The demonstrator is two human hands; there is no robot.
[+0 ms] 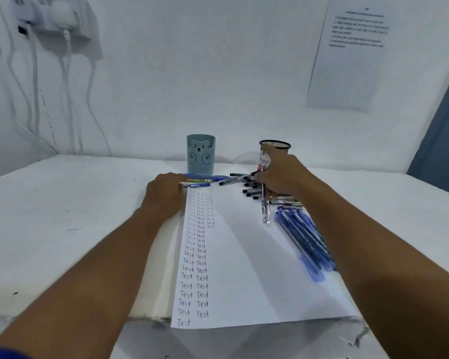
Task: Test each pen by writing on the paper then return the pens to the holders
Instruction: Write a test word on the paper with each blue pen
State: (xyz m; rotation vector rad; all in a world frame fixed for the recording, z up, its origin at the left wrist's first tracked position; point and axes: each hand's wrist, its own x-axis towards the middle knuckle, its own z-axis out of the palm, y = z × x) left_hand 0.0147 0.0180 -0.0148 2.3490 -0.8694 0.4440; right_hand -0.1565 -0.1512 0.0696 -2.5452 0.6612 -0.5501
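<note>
Right hand (pixel 278 177) is gripping a clear pen (pixel 265 193) upright beside mesh holder (pixel 276 145); left hand (pixel 165 193) is lying flat, fingers relaxed, on paper (pixel 244 268) edge.

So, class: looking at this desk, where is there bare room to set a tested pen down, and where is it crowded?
Free: the bare table left of the left hand, and the paper's unwritten middle, between the "Test" columns and the blue pens. Crowded: the black pens near the right hand.
</note>
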